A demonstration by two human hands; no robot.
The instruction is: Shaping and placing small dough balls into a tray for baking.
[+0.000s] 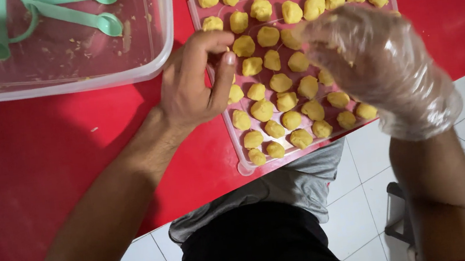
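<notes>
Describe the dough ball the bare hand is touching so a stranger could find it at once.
On the red table lies a clear plastic tray filled with rows of yellow dough balls. The bare left hand rests on the tray's left edge. The dough ball sits just above its bent fingers, the only one that hand touches.

Red table (43, 158): clear plastic tub (158, 45) at far left, clear tray (242, 161) beside it, near edge.
</notes>
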